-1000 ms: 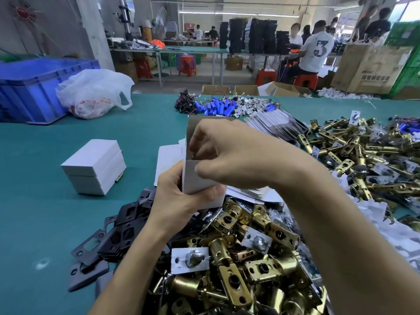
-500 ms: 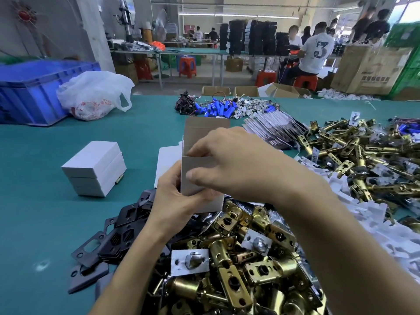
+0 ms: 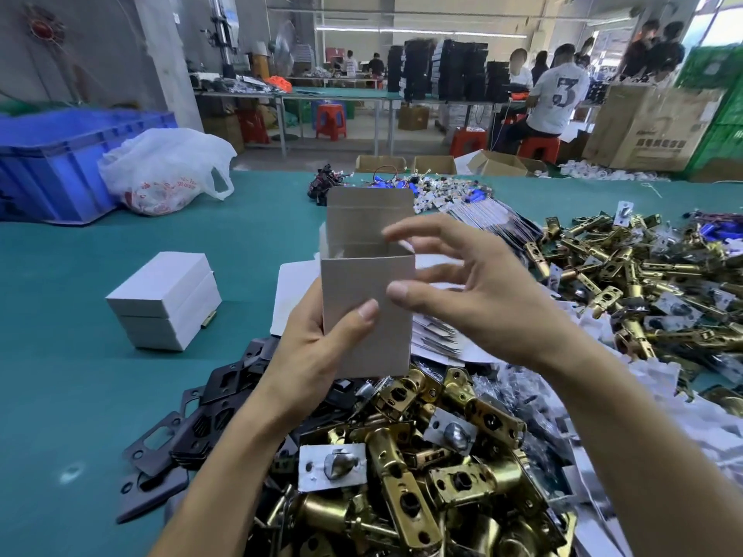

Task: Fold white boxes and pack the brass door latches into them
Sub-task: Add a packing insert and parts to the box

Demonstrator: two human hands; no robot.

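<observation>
Held upright in left hand (image 3: 321,347): white box (image 3: 368,311), top open, lid flap standing, above pile of brass latches (image 3: 438,448) on table (image 3: 80,396). Right hand (image 3: 462,287) spread, empty, beside rim. Folding seemingly finished; next, probably a latch picked and dropped inside.

Two bare forearms come up from the bottom edge of the frame, one from the lower left and one from the lower right. No sleeve reaches into view on either arm. The left hand (image 3: 317,347) and the right hand (image 3: 474,291), both near the middle of the frame, wear no gloves, rings, watch or bands. The fingernails that show are short, trimmed and unpainted. The right forearm looks much broader, lying closer to the camera.
</observation>
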